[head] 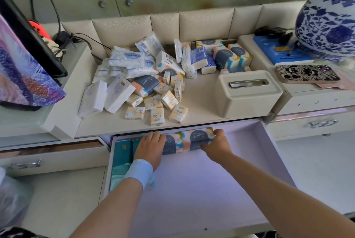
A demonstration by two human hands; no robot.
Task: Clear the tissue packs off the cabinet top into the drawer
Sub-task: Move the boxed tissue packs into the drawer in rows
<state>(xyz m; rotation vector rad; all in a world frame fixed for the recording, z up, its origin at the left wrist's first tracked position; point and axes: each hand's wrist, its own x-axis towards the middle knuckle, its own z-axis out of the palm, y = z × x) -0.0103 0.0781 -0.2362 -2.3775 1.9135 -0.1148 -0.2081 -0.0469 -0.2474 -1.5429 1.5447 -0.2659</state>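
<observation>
- Patterned "S.pure" tissue pack [197, 139]: lies at the back of the open drawer [211, 189], just under the front edge of the cabinet top [203, 103].
- Second patterned pack [170, 145]: touches the first on its left, in the same back row.
- My right hand [218, 146]: clamped on the right end of the first pack, thumb over the top and fingers curled round the end.
- My left hand [150, 148]: palm down on the second pack, fingers laid straight over it. The two hands are apart, one at each end of the pair.
- Blue wristband [139, 171] on my left wrist.
- Teal packs [123, 150]: standing in the drawer's back left corner, just beside my left hand.
- Heap of tissue packs [146, 82]: on the cabinet top, mixed patterned, white and clear-wrapped ones, loosely piled.
- Small "Face" packs [157, 115]: scattered at the front of the heap, near the edge above the drawer.
- Two long white packs [93, 98]: at the heap's left side, lying side by side.
- Cream tissue box [247, 93]: right of the heap, slot upward.
- Phone [307, 74] with a patterned case: on the raised unit to the right, near a blue-and-white vase [328, 22].
</observation>
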